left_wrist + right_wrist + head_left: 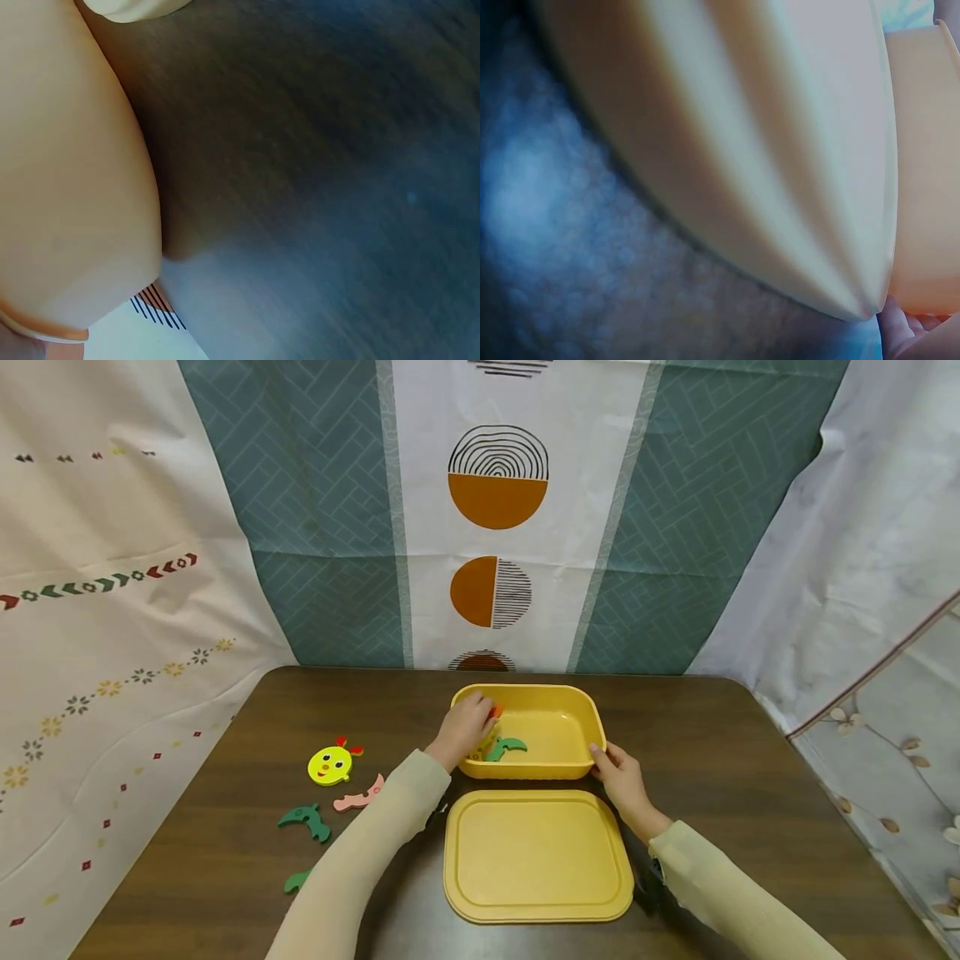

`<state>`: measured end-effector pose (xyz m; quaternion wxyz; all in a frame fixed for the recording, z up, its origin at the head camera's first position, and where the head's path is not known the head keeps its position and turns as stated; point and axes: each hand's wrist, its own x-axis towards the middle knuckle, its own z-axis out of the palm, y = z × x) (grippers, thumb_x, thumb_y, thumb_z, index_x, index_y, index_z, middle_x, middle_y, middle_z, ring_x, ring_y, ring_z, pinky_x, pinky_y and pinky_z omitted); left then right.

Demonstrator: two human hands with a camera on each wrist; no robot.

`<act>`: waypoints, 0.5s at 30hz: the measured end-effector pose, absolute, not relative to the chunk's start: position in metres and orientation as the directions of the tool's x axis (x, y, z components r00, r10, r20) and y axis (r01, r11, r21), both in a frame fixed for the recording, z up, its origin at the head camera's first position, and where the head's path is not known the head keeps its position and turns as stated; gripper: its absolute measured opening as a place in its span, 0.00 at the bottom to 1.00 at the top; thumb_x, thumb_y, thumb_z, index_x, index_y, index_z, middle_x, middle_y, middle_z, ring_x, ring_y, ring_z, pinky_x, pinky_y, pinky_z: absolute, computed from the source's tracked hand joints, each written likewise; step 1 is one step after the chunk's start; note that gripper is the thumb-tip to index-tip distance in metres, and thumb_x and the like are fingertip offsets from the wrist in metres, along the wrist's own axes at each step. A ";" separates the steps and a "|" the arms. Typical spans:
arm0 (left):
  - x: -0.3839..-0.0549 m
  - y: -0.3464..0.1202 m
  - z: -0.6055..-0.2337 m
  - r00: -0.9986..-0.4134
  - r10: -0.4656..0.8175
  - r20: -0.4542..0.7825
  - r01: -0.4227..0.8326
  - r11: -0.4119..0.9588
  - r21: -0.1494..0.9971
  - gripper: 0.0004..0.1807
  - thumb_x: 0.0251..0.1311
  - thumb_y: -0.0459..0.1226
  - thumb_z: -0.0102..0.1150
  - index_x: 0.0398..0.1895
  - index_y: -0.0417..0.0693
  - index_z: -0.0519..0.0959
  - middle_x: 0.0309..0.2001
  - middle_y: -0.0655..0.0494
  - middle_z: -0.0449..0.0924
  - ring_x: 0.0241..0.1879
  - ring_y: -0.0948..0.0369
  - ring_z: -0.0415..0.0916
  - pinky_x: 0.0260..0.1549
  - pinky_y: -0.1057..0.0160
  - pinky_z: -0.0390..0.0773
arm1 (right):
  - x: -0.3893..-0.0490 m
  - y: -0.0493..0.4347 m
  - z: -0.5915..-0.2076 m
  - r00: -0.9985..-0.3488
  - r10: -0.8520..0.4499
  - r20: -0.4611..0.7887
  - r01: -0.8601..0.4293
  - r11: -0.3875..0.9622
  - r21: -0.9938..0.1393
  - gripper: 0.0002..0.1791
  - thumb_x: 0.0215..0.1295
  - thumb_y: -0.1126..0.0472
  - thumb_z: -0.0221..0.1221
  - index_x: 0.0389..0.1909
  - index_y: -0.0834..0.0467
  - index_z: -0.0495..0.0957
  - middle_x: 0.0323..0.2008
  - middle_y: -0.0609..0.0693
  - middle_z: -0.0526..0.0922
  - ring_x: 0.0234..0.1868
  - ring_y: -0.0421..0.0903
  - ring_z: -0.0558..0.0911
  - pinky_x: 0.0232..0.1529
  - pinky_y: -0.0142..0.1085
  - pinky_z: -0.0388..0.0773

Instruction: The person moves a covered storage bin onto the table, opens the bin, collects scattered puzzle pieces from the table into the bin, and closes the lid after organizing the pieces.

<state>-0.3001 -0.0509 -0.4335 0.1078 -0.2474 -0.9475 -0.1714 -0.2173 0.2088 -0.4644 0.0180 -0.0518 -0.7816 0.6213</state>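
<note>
A yellow plastic box (570, 770) stands toward the back of the table. My left hand (461, 727) reaches over its left side, the fingertips pinching a small red-orange piece (496, 712) inside. Just below that hand, a green curved piece (507, 747) and a yellow piece (480, 752) lie on the box floor. My right hand (621, 777) grips the box's front right corner, thumb over the rim. In the right wrist view, part of the right hand (922, 337) shows by the box wall (930, 172). The left wrist view shows the box's outer wall (67, 165) but hides the left fingers.
The yellow lid (538, 860) lies flat in front of the box, between the forearms. On the left are a yellow smiling-face piece (330, 766), a pink piece (358, 797), a dark green piece (306, 820) and a green piece (297, 882) partly behind the left sleeve. Patterned cloth hangs behind the table.
</note>
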 end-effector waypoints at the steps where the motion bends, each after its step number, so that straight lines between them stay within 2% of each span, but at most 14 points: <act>1: -0.300 -0.050 -0.433 -0.857 0.431 0.283 0.502 0.823 0.266 0.10 0.64 0.39 0.58 0.43 0.41 0.76 0.38 0.48 0.73 0.34 0.55 0.71 0.38 0.58 0.76 | -0.217 0.209 -0.464 -0.994 0.106 -0.035 0.058 0.225 -0.973 0.30 0.74 0.52 0.46 0.68 0.68 0.60 0.63 0.68 0.68 0.62 0.61 0.71 0.58 0.45 0.71; 6: -0.302 -0.048 -0.433 -0.876 0.424 0.229 0.473 0.849 0.236 0.12 0.64 0.39 0.57 0.45 0.41 0.76 0.40 0.47 0.74 0.37 0.55 0.72 0.40 0.58 0.77 | -0.219 0.211 -0.465 -0.994 0.103 -0.038 0.060 0.222 -0.973 0.29 0.74 0.51 0.46 0.68 0.67 0.61 0.63 0.67 0.68 0.62 0.60 0.71 0.58 0.44 0.72; 10: -0.303 -0.047 -0.434 -0.892 0.414 0.181 0.447 0.868 0.216 0.19 0.63 0.41 0.58 0.53 0.40 0.74 0.45 0.46 0.73 0.41 0.54 0.72 0.44 0.58 0.77 | -0.219 0.211 -0.466 -0.995 0.090 -0.044 0.063 0.218 -0.974 0.30 0.74 0.51 0.45 0.68 0.67 0.60 0.63 0.67 0.68 0.63 0.59 0.70 0.59 0.45 0.71; 15: -0.303 -0.048 -0.437 -0.891 0.409 0.197 0.447 0.864 0.233 0.24 0.60 0.44 0.62 0.56 0.39 0.73 0.49 0.45 0.73 0.45 0.53 0.72 0.47 0.57 0.77 | -0.217 0.210 -0.465 -0.995 0.088 -0.049 0.067 0.220 -0.973 0.30 0.75 0.52 0.45 0.69 0.68 0.58 0.63 0.68 0.66 0.64 0.61 0.69 0.60 0.47 0.69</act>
